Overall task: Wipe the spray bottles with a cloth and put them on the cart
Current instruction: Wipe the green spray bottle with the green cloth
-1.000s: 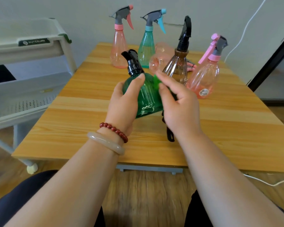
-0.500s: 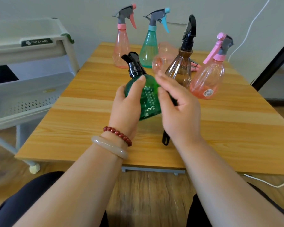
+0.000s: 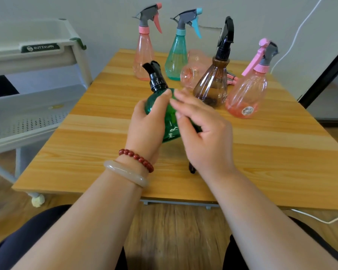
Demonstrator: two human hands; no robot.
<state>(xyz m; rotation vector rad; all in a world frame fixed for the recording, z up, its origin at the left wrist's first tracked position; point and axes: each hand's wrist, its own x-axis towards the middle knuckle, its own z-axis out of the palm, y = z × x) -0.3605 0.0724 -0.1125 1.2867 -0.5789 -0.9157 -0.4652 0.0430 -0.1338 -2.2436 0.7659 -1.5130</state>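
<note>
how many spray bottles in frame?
6: green bottle in the left hand; on the table: tall pink bottle, teal bottle, pink bottle lying down, brown bottle, round pink bottle. Others could be hidden.

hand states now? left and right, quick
Left hand: grips the green bottle.
Right hand: blurred against the bottle; open or holding something cannot be told.

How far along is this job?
Done: nothing visibly; no bottles show on the shelves of the cart. In hand: the left hand grips the dark green bottle while the right hand is blurred against it; no cloth is discernible. Left: tall pink, teal, toppled pink, brown and round pink bottles, all on the table.
</note>
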